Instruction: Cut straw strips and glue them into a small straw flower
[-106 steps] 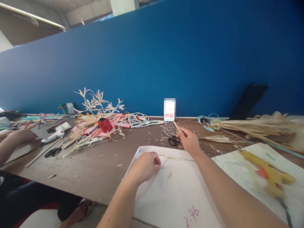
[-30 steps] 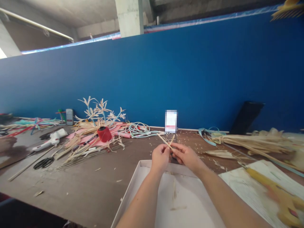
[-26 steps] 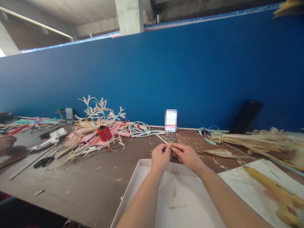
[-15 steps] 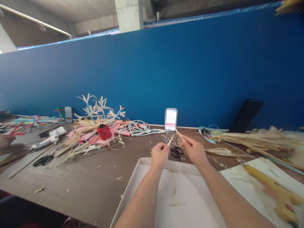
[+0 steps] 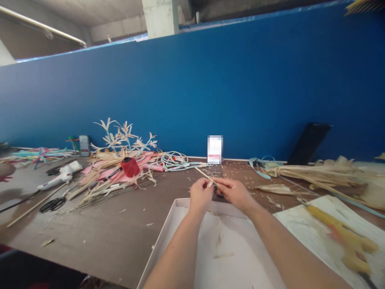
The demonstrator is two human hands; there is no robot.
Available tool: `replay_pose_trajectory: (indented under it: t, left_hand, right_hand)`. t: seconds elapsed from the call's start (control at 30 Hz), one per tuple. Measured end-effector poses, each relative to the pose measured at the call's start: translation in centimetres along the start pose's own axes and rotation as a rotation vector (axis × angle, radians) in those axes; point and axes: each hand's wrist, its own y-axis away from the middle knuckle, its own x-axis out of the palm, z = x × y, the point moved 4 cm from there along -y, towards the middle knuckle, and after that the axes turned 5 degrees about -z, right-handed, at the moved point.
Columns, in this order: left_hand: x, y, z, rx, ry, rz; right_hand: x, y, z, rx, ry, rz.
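Observation:
My left hand (image 5: 201, 194) and my right hand (image 5: 236, 193) meet above the far edge of a shallow white box lid (image 5: 171, 220). The right fingers are closed on a thin pale stick (image 5: 203, 173), which points up and to the left across the left fingertips. Between the left thumb and finger is a pale husk strip (image 5: 211, 183), mostly hidden by the fingers. Black-handled scissors (image 5: 219, 194) lie behind the hands, largely covered by them.
A phone with a lit screen (image 5: 215, 150) leans on the blue partition (image 5: 240, 88). To the left are a red thread spool (image 5: 130, 167), husk flowers (image 5: 116, 138), a white glue gun (image 5: 61, 176) and scissors (image 5: 52, 204). A yellow glue gun (image 5: 339, 228) and husks (image 5: 319, 178) lie right.
My right hand has moved left to meet my left hand. The stick in it now slants left over the strip, and the scissors have become more hidden.

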Motion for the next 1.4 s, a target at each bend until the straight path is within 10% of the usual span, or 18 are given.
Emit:
replay_pose_trajectory:
  t: [0.27,0.43,0.57,0.87,1.2,1.4]
  left_hand:
    - [0.3,0.0,0.7,-0.127,0.036,0.025]
    - [0.3,-0.3,1.4,-0.148,0.029,0.0]
    - [0.2,-0.2,0.6,-0.035,0.008,0.034]
    - [-0.5,0.2,-0.9,0.064,-0.26,0.04]
    - [-4.0,1.3,-0.6,-0.17,-0.459,0.727]
    - [-6.1,0.8,-0.5,-0.215,-0.896,0.655]
  right_hand:
    - [-2.7,-0.6,-0.8,0.023,-0.044,-0.308]
    - [-1.2,0.2,-0.5,0.133,-0.354,-0.014]
    - [0.2,0.4,-0.4,0.132,-0.239,0.101]
    - [-0.9,-0.4,0.0,-0.134,0.197,-0.175]
    - [-4.4,-1.2,-3.3,0.038,0.06,-0.525]
    - [-3.5,-1.0,-2.9,-0.012,0.145,-0.45]
